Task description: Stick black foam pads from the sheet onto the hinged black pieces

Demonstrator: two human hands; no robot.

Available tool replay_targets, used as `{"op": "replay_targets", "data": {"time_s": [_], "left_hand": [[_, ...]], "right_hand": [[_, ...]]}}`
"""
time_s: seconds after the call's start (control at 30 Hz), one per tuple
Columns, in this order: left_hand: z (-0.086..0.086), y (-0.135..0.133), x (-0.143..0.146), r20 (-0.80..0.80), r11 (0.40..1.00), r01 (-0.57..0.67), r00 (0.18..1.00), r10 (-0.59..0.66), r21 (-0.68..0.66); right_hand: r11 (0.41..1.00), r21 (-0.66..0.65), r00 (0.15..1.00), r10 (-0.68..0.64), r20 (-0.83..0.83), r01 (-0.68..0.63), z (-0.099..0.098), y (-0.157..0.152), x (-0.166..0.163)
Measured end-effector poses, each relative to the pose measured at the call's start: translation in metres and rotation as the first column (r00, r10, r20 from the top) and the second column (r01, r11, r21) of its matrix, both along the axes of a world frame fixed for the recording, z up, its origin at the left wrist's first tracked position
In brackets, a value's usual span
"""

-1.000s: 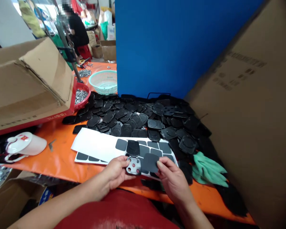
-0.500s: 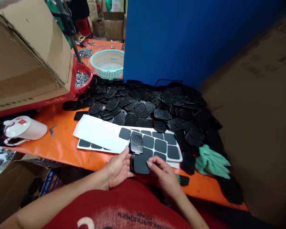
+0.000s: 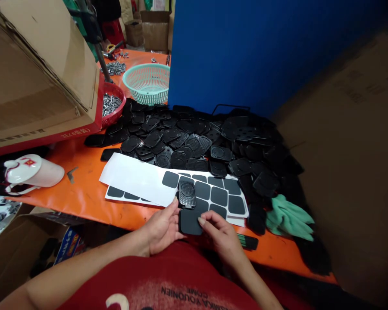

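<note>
My left hand point(image 3: 160, 228) and my right hand point(image 3: 220, 234) hold a small plate with a dark grey pad point(image 3: 190, 221) on its upper face, at the near edge of the orange table point(image 3: 80, 189). The left hand grips its left edge and the right fingers press on its right side. Just beyond it a black ribbed plate point(image 3: 187, 193) lies on a white backing sheet point(image 3: 139, 181) that carries several grey pads point(image 3: 218, 196). A big heap of black plates point(image 3: 194, 137) covers the table behind the sheet.
A cardboard box point(image 3: 35, 82) stands at the left, a white cup point(image 3: 32, 172) below it. A red bowl of screws point(image 3: 111, 103) and a green basket point(image 3: 147, 84) sit further back. A blue panel point(image 3: 245, 51), a large brown carton point(image 3: 355, 150) and green gloves point(image 3: 289, 217) bound the right.
A second ago my left hand held the plate with its pale holed side showing and my right hand held the grey pad beside it. Now the pad lies on the plate, both hands on it.
</note>
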State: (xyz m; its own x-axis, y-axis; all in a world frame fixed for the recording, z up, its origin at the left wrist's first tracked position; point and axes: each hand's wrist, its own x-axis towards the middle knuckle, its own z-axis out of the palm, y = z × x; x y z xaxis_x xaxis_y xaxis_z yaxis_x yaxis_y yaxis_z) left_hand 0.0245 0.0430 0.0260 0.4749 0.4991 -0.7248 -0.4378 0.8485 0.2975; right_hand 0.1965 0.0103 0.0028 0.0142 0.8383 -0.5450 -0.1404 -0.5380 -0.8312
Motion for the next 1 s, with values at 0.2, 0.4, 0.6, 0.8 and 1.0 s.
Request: {"op": "replay_targets", "data": {"time_s": [0.2,0.4,0.6,0.8,1.0], "left_hand": [[0.000,0.001,0.000,0.012,1.000,0.013,1.000,-0.013,0.016],[-0.001,-0.002,0.000,0.010,1.000,0.017,1.000,-0.018,0.017],[-0.002,-0.001,0.000,0.019,1.000,0.016,1.000,-0.016,0.022],[0.000,-0.002,0.000,0.019,1.000,0.020,1.000,-0.021,0.022],[0.000,-0.003,-0.001,0.036,1.000,0.011,0.999,-0.012,0.028]], "right_hand": [[1.000,-0.011,1.000,-0.004,0.002,0.004,0.002,0.001,-0.001],[0.999,-0.003,0.999,0.046,0.015,-0.046,-0.009,0.001,0.004],[0.998,-0.015,0.998,0.060,0.032,-0.060,-0.011,0.000,0.004],[0.998,-0.009,0.997,0.056,0.048,-0.056,-0.013,0.000,0.004],[0.997,-0.002,0.995,0.075,0.068,-0.075,-0.012,0.000,0.003]]}}
